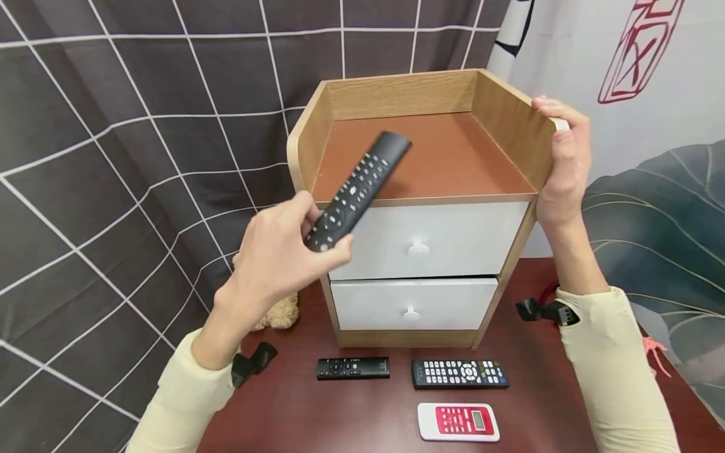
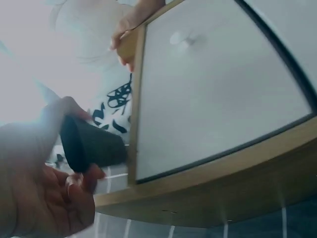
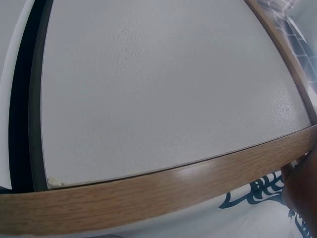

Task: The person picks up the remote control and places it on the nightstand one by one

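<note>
My left hand (image 1: 283, 245) grips a long black remote control (image 1: 359, 189) by its near end, thumb on one side and fingers on the other. The remote tilts up and to the right, its far end over the open brown top of a small wooden cabinet (image 1: 408, 335). In the left wrist view the same remote (image 2: 99, 144) shows end-on between thumb and fingers, beside the cabinet front. My right hand (image 1: 566, 163) holds the front corner of the cabinet's right side wall, fingers over its upper edge. Two white drawers (image 1: 464, 236) with round knobs face me.
On the dark red table (image 1: 272, 409) before the cabinet lie a small black remote (image 1: 362, 368), a black remote with coloured buttons (image 1: 459, 374) and a white-and-red remote (image 1: 427, 425). Behind the left hand sits a tan plush toy (image 1: 283, 313). A dark checked curtain (image 1: 141, 145) hangs behind.
</note>
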The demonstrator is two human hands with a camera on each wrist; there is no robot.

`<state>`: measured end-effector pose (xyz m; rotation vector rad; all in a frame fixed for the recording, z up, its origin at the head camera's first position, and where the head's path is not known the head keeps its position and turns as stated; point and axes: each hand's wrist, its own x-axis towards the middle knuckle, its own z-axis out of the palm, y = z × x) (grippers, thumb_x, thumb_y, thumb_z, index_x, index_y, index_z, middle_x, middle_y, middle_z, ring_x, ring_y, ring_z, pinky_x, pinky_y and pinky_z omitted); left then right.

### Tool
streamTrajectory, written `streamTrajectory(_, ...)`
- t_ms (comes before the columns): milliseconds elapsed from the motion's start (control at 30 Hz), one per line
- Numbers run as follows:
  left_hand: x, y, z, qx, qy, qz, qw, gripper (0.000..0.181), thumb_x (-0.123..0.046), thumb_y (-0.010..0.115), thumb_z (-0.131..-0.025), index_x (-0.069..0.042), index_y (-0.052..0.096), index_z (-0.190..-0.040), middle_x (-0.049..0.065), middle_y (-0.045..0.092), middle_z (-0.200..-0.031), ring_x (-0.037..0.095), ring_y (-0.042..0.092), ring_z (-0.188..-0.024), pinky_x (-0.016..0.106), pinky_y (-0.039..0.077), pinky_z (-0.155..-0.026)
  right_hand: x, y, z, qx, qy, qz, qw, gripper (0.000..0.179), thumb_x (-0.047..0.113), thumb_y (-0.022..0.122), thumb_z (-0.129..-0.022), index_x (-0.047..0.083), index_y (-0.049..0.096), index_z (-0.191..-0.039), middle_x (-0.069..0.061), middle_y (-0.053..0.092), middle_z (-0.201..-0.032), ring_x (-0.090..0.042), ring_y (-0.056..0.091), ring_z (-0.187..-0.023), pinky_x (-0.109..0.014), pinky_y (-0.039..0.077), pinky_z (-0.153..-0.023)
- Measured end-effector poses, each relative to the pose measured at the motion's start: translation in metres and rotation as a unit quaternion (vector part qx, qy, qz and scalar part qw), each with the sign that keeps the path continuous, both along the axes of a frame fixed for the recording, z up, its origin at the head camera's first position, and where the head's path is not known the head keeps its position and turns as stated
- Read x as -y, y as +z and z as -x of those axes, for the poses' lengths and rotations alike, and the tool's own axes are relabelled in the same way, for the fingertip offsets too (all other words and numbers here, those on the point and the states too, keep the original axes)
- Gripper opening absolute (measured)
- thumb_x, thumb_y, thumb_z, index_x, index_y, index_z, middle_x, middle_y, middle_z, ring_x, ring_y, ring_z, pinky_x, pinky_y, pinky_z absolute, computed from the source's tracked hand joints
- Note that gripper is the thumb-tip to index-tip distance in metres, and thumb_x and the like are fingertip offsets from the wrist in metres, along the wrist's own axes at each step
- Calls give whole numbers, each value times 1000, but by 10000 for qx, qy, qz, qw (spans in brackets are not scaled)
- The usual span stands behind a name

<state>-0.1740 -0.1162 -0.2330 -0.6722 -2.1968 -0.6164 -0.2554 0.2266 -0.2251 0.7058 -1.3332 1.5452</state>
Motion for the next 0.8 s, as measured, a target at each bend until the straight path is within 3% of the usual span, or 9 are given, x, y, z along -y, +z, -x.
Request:
streamTrajectory(67, -6, 9, 0, 113, 644, -121, 9978, 36, -43, 71, -72, -12, 54, -77, 1, 54, -60, 17, 49, -52, 34, 40, -50, 0, -1, 0, 16, 3, -24, 10000, 30, 16, 41, -95, 5, 62, -113, -8, 62, -123, -30, 46, -129, -30, 29, -112)
streamTrajectory(167, -14, 17, 0, 357, 1338, -92, 9903, 35, -44, 67, -71, -12, 53, -76, 3, 52, -60, 23, 50, -52, 40, 41, -50, 0, -1, 1, 18, -22, -15, 10000, 30, 16, 40, -95, 5, 62, -113, -8, 62, -123, -30, 46, -129, -30, 29, -112)
streamTrajectory(267, -21, 23, 0, 498, 1724, 205, 9836, 33, -43, 63, -71, -12, 52, -74, 4, 52, -59, 25, 50, -52, 43, 41, -49, 0, -2, 1, 20, -11, -22, 10000, 30, 17, 40, -95, 5, 62, -114, -8, 62, -124, -30, 46, -129, -30, 29, -112)
streamTrajectory(433, -28, 30, 2, 454, 2205, 627, 9723, 32, -42, 59, -70, -11, 52, -70, 5, 53, -56, 29, 51, -49, 44, 38, -45, 2, -2, 2, 40, 7, -74, 10000, 31, 17, 40, -96, 5, 61, -114, -8, 62, -125, -30, 45, -130, -30, 29, -112)
streamTrajectory(533, -33, 36, 4, 516, 2389, 746, 9668, 35, -44, 58, -72, -10, 53, -68, 7, 54, -56, 31, 52, -49, 45, 39, -45, 1, -1, 2, 50, 1, -81, 10000, 31, 17, 39, -96, 5, 61, -115, -8, 62, -126, -30, 45, -131, -30, 28, -113)
streamTrajectory(667, -36, 41, 6, 869, 2425, 786, 9630, 55, -63, 59, -81, -9, 56, -73, 10, 57, -61, 33, 55, -52, 46, 44, -49, -1, -1, 2, 39, 19, -9, 10000, 30, 17, 41, -95, 5, 61, -114, -8, 62, -125, -29, 45, -130, -30, 28, -113)
streamTrajectory(767, -31, 38, 3, 1033, 2253, 573, 9671, 65, -75, 58, -81, -10, 59, -81, 8, 59, -67, 30, 56, -56, 44, 45, -53, -1, -2, 3, 44, 25, -16, 10000, 30, 17, 42, -95, 5, 61, -114, -8, 62, -125, -29, 45, -130, -30, 28, -112)
streamTrajectory(800, -27, 35, 2, 953, 2092, 438, 9722, 63, -74, 59, -82, -11, 61, -85, 6, 59, -70, 28, 56, -57, 43, 44, -54, -2, -3, 3, 50, 23, -5, 10000, 30, 17, 42, -95, 5, 62, -114, -9, 62, -125, -29, 45, -130, -31, 28, -113)
